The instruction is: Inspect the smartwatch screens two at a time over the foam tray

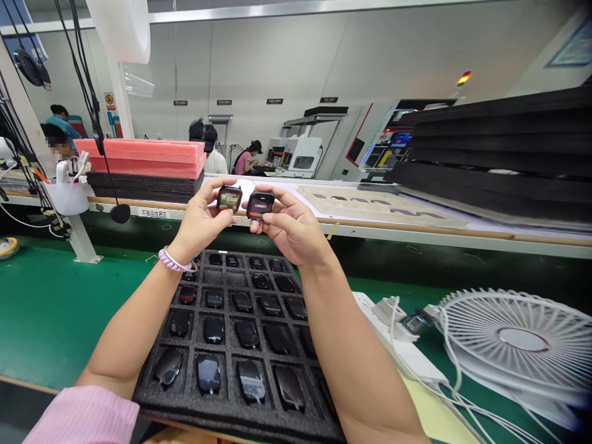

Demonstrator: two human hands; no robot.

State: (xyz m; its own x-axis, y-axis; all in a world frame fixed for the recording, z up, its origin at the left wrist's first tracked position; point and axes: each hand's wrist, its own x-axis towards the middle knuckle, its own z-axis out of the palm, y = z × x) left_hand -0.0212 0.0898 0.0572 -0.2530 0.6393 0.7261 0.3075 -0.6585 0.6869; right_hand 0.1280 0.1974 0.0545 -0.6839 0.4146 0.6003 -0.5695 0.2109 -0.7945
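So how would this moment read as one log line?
left hand: holds first watch, lit | right hand: holds second watch, lit | foam tray: below, holds devices

This is an electronics workshop. The green workbench (55, 296) bears a device tray (240, 425). Beyond it are workers (246, 160) and machinery (303, 154).

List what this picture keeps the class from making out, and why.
Head view throughout:
Screen details on the left device and right device, held in the left hand and right hand: too small to read.
Part of the foam tray: hidden by the right forearm.
Outer end of the white fan: cut off by the right edge.
Top of the white cylinder: cut off by the top edge.
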